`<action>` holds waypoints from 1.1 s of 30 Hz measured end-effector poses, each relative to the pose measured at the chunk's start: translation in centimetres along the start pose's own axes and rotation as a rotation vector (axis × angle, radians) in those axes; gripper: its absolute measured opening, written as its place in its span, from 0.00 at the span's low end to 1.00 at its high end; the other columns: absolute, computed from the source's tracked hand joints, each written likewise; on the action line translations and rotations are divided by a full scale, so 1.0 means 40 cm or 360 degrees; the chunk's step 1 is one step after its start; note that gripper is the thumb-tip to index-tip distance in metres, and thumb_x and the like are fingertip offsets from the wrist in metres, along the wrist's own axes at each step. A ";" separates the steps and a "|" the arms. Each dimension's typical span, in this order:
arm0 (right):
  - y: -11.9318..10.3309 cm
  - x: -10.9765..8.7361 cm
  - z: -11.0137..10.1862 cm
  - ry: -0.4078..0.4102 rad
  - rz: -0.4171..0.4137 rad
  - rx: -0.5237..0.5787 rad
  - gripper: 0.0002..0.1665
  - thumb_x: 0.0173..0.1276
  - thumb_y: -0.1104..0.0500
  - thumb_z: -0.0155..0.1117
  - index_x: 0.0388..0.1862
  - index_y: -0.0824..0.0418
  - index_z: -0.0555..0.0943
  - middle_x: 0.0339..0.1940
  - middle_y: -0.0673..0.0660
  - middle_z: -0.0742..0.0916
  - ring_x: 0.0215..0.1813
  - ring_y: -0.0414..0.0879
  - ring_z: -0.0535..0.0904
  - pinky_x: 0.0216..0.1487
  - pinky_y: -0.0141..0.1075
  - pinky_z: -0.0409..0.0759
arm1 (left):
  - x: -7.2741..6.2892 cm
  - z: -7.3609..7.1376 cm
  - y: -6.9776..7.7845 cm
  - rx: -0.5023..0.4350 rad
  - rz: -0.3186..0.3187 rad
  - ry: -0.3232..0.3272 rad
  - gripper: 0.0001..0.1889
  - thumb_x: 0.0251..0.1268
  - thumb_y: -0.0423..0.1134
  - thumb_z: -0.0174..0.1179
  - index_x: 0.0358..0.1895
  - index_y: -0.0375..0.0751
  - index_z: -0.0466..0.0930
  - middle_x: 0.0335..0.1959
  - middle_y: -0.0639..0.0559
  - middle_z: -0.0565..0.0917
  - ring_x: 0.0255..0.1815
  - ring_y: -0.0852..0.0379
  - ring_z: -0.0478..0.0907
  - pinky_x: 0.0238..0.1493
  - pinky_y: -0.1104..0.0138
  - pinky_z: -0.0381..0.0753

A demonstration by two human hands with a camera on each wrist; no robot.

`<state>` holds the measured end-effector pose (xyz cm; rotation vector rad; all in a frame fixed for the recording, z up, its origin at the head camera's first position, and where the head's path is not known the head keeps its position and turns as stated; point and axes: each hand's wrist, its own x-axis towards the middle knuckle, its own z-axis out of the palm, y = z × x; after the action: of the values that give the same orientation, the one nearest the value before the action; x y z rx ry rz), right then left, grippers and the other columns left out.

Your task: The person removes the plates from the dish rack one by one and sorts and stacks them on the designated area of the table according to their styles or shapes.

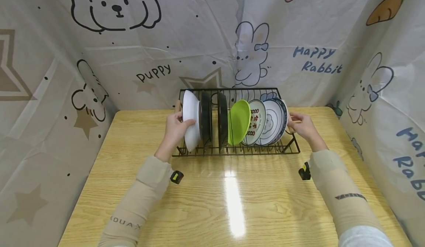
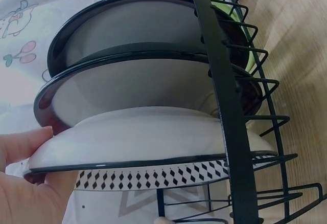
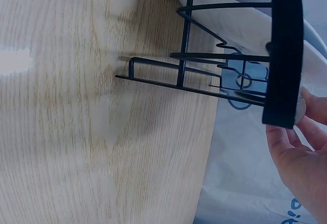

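In a black wire dish rack [image 1: 252, 152] stands a row of dishes on edge. At its left end my left hand [image 1: 176, 129] holds the edge of a white bowl [image 1: 190, 129], thumb on its outer side. In the left wrist view, this bowl [image 2: 133, 137] has a dark rim and black diamond pattern inside; part of its edge lies between thumb and palm. At the right end my right hand [image 1: 302, 126] grips the rack's pale handle [image 1: 290, 123], fingers curled round it. The right wrist view shows these fingers [image 3: 306, 137] behind the black end bar [image 3: 284, 55].
Further along stand two dark-rimmed dishes [image 1: 206, 121], a green plate [image 1: 239, 123], a plate with red characters [image 1: 255, 118] and white plates [image 1: 273, 123]. The rack sits at the back of a wooden table [image 1: 199, 199], before a printed cloth [image 1: 199, 37].
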<state>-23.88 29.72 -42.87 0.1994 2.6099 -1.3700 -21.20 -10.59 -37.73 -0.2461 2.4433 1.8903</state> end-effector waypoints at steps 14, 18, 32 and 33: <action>0.008 0.008 -0.004 -0.0030 0.0018 0.0008 0.32 0.70 0.58 0.49 0.70 0.67 0.55 0.64 0.71 0.66 0.61 0.63 0.65 0.59 0.54 0.69 | 0.004 -0.049 0.014 -0.0185 -0.0060 0.0063 0.22 0.57 0.29 0.57 0.56 0.23 0.69 0.53 0.32 0.74 0.53 0.42 0.74 0.54 0.59 0.76; 0.010 0.008 -0.002 -0.0030 0.0019 0.0012 0.32 0.70 0.59 0.49 0.70 0.67 0.55 0.64 0.72 0.66 0.61 0.64 0.65 0.59 0.54 0.69 | 0.004 -0.067 0.026 -0.0245 0.0014 0.0077 0.22 0.57 0.27 0.57 0.55 0.22 0.68 0.54 0.31 0.74 0.54 0.42 0.73 0.55 0.60 0.76; 0.009 0.010 -0.002 -0.0020 0.0008 0.0010 0.33 0.70 0.57 0.50 0.70 0.67 0.55 0.63 0.71 0.67 0.61 0.63 0.66 0.59 0.53 0.70 | -0.020 -0.131 0.091 -0.0530 0.0260 0.0239 0.22 0.56 0.25 0.59 0.55 0.21 0.69 0.54 0.31 0.74 0.52 0.47 0.75 0.54 0.62 0.76; 0.009 0.010 -0.002 -0.0021 0.0006 0.0011 0.33 0.70 0.57 0.50 0.70 0.67 0.55 0.63 0.71 0.67 0.61 0.63 0.66 0.59 0.52 0.70 | -0.022 -0.135 0.096 -0.0564 0.0287 0.0257 0.22 0.55 0.25 0.59 0.54 0.21 0.69 0.53 0.32 0.74 0.52 0.48 0.76 0.54 0.62 0.76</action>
<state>-24.22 30.00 -43.20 0.1956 2.5927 -1.3749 -20.58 -14.80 -32.57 -0.2018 2.2733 2.4707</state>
